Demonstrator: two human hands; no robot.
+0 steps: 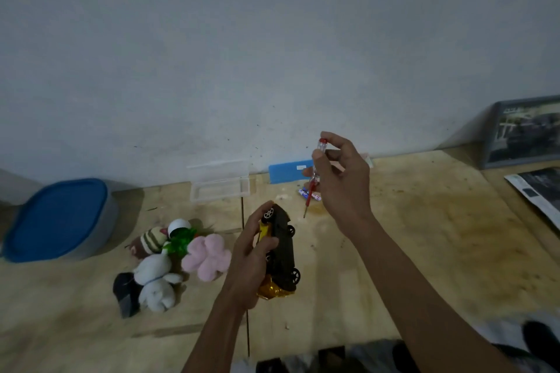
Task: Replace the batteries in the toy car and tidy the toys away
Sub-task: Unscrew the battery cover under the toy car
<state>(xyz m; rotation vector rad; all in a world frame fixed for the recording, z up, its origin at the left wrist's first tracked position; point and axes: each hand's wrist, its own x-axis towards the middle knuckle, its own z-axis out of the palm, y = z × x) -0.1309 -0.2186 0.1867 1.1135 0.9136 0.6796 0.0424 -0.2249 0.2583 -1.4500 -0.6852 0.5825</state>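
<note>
I judge that I am early in the job: on the far left of the worktop (424, 251) the tub with the blue lid (57, 218) stands with its lid on, and the soft toys (169, 260) lie loose in a heap just beside it, so none of the tidying is done. Behind them, against the wall, a clear plastic case (219, 183) sits open. My left hand (248, 263) is curled around the toy car (280, 254), gripping it on its side with the black underside turned towards my right and its wheels showing, lifted a little off the worktop; I cannot tell whether the battery cover is off yet. A crumpled bit of gold foil (274, 291) shows just below the car. Beyond the car, near the blue box (288, 171) at the wall, the batteries (309, 194) lie on the worktop, not fitted. My right hand (342, 179) pinches the screwdriver (313, 179) by its clear handle between thumb and fingertips, tip pointing down towards the car but not touching it. So the battery swap looks to be still ahead, then the putting away.
</note>
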